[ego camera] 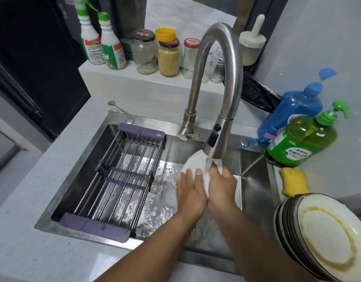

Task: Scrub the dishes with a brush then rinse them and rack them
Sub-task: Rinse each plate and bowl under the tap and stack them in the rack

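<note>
1. My left hand [190, 190] supports a round white plate [192, 162] from the near side; fingers are straight and flat against its glossy face, so this grip is wide.
2. My right hand [221, 185] lies against the plate's right half, fingers extended toward the rim; this grip is also wide, pressing rather than pinching.
3. The plate is tilted over the sink [254, 165], directly under the spray head of the brushed-steel gooseneck faucet [220, 78]. A water stream [208, 164] strikes its upper edge.
4. The sink is square, stainless, its floor wet and beaded with foam.
5. A drying rack [122, 176] of parallel steel rods with grey plastic end bars spans the sink's left half.
6. On the pale speckled surface [33, 251] at right stands a stack of dirty plates [321, 237]; the top one carries a yellow-brown greasy ring.
7. Behind the stack lies a yellow sponge [293, 182], then a translucent green pump bottle [303, 139] and a blue detergent jug [293, 115].
</note>
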